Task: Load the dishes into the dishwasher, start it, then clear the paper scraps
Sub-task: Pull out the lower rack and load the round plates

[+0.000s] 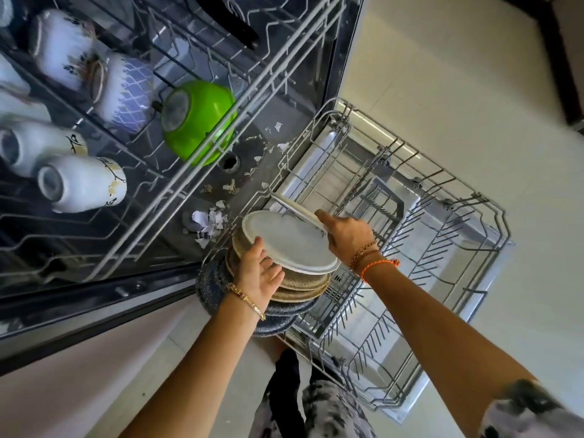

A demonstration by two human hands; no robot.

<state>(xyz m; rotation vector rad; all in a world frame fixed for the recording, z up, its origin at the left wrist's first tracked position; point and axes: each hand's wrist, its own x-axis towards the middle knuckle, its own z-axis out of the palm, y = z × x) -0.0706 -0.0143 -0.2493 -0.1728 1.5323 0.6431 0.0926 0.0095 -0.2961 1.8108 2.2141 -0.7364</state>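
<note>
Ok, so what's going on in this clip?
A person is loading a dishwasher. The left hand holds a stack of plates at the edge of the pulled-out lower rack, while the right hand stands one plate on edge in it. The upper rack already holds cups and a green bowl. Paper scraps lie on the tub floor.

No legible text, label, brand, number or sign on any surface in view.

The left hand (259, 273) hides part of the plate stack (300, 284) — lower plates show only rims; the mugs (60, 159) at the left edge are cut off and blurred.
</note>
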